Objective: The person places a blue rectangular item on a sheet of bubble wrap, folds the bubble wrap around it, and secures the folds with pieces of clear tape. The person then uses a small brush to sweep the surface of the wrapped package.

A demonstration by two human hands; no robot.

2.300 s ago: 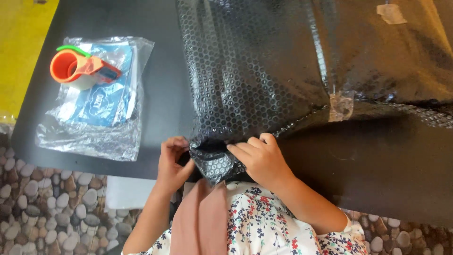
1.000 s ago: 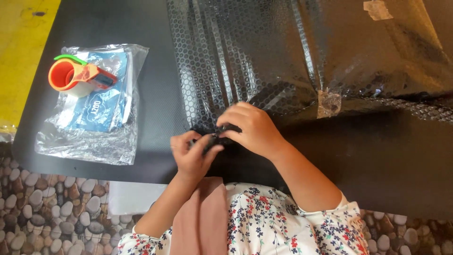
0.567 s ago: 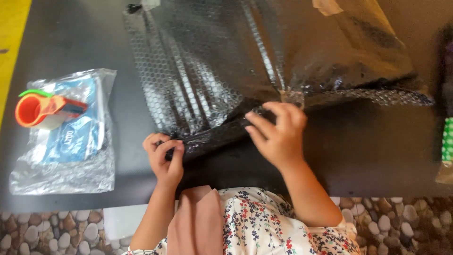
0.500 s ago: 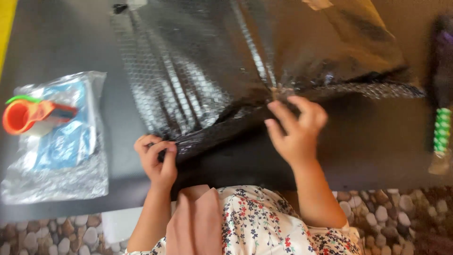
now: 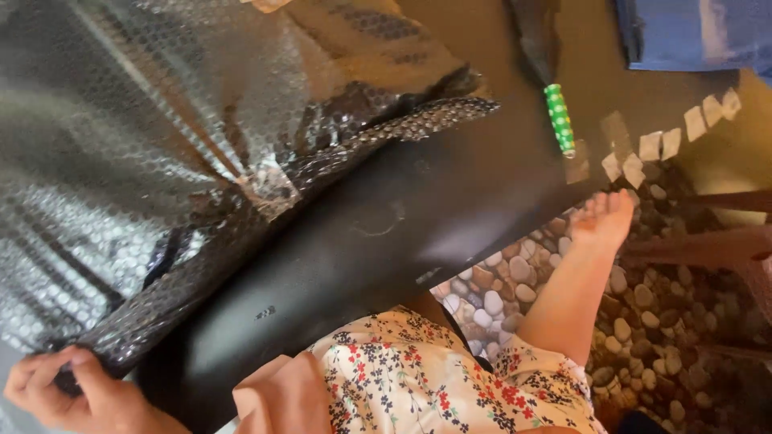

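Black table (image 5: pixel 402 233), blurred hands (image 5: pixel 64 394)

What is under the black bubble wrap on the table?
The black bubble wrap lies on the dark table, taped around a bulky shape. The left hand pinches its near edge. What it encloses is covered and cannot be seen.

The left hand (image 5: pixel 68 394) sits low at the person's left, its fingers (image 5: pixel 36 371) curled and the thumb pressed against them in a tight pinch. The right arm stretches far out to the right, forearm straight; the right hand (image 5: pixel 603 219) reaches forward, fingers together, its grip unclear.
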